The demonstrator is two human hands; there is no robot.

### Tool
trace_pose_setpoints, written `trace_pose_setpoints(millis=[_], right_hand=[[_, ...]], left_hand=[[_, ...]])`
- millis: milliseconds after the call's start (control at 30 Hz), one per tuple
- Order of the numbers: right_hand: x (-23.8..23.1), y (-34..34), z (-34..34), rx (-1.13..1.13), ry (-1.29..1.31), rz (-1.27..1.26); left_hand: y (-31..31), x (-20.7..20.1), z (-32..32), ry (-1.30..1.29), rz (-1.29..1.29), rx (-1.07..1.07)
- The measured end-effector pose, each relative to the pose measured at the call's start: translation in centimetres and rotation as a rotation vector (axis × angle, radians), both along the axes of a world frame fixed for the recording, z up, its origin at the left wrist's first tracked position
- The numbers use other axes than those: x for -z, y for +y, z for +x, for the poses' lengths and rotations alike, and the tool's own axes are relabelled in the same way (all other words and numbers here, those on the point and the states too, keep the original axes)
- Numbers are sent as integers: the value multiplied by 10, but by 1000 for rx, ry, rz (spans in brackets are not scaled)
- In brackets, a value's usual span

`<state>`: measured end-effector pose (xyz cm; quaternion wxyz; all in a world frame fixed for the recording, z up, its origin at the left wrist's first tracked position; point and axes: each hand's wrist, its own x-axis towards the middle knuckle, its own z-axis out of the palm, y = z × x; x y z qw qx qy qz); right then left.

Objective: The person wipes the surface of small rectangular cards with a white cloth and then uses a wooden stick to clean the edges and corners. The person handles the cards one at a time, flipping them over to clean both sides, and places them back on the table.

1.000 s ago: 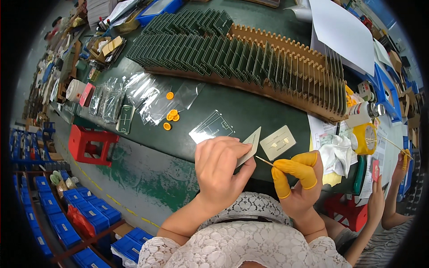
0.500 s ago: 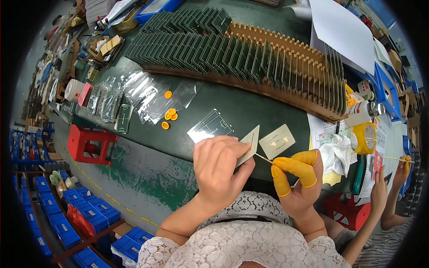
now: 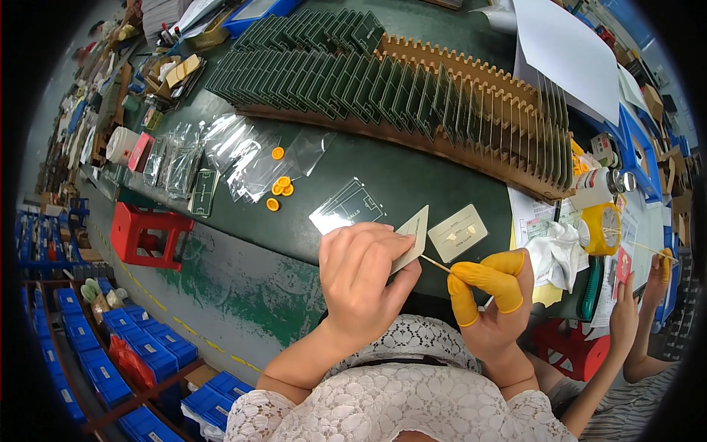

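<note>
My left hand [image 3: 362,276] pinches a small cream card [image 3: 414,241], tilted up on edge above the table's front edge. Yellow finger cots cover the fingertips and thumb of my right hand [image 3: 492,295], which is closed on a thin wooden stick [image 3: 436,263]. The stick's far tip meets or nearly meets the card's lower edge; I cannot tell which. Just beyond lies a second cream card [image 3: 458,234] with two small pale pieces on it. Left of it are dark green cards with white lines [image 3: 350,208], partly glaring.
A long slotted brown rack [image 3: 508,166] full of upright green cards spans the table's back. Yellow finger cots [image 3: 282,184] and clear plastic bags [image 3: 250,158] lie left. On the right are a white cloth [image 3: 554,254], a yellow tape roll [image 3: 602,228] and a co-worker's hands [image 3: 626,313] with a red card.
My hands, the card and the stick have hardly moved. At the right, the co-worker's hand with a stick has shifted left toward the red card.
</note>
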<state>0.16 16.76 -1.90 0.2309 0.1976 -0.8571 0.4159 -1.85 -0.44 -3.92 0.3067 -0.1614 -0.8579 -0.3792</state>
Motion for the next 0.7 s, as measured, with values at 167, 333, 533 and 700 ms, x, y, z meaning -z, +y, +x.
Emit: trace_pose_setpoints(millis=[167,333,533,700], right_hand=[[1,0,1,6,-4,-7],[0,-1,2,0,-18,-14],[1,0,1,7,-4,4],[2,-1,3,-8,-22,-11]], left_hand=[[0,-1,1,1,-4,-1],[-1,0,1,-3,-7,3],[-1,-1,1,-5,-16,3],[-1,-1,1,-1,-27,4]])
